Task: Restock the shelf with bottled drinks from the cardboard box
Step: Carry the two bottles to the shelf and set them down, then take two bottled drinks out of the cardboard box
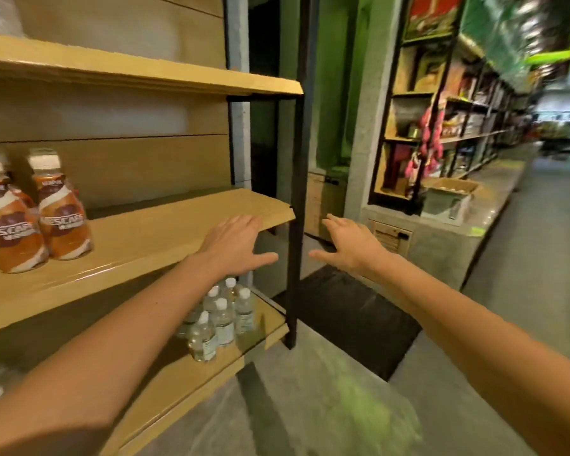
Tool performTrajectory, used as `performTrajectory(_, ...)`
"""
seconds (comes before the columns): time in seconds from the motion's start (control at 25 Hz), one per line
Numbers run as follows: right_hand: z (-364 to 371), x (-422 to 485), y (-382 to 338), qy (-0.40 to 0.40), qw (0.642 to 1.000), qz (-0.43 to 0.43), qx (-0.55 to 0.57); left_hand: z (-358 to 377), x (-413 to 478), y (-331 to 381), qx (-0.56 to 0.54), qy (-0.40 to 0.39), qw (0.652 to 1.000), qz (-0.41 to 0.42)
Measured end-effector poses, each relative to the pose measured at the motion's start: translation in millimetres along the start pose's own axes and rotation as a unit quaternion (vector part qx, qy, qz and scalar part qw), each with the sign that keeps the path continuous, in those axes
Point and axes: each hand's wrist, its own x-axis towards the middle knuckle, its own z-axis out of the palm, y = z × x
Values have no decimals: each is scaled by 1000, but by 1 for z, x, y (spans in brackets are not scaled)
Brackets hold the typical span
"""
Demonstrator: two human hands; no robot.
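Both hands were open and held nothing, fingers spread. The left hand reached over the front right corner of the light wooden middle shelf; whether it touched the board could not be told. The right hand hung beyond the black metal upright, above the dark floor mat. Two brown-labelled coffee bottles with white caps stood at the shelf's left end, well apart from both hands. Small clear water bottles clustered on the shelf below. An open cardboard box sat far off on a grey ledge.
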Motion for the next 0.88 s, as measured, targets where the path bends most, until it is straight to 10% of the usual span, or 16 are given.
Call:
performTrajectory(0.4, -41, -166, 297, -35, 965, 254, -44, 73, 137, 321, -98, -51, 968, 228)
performTrajectory(0.88, -59, -200, 597, -87, 945, 295, -108, 141, 298, 617, -132, -79, 959, 239)
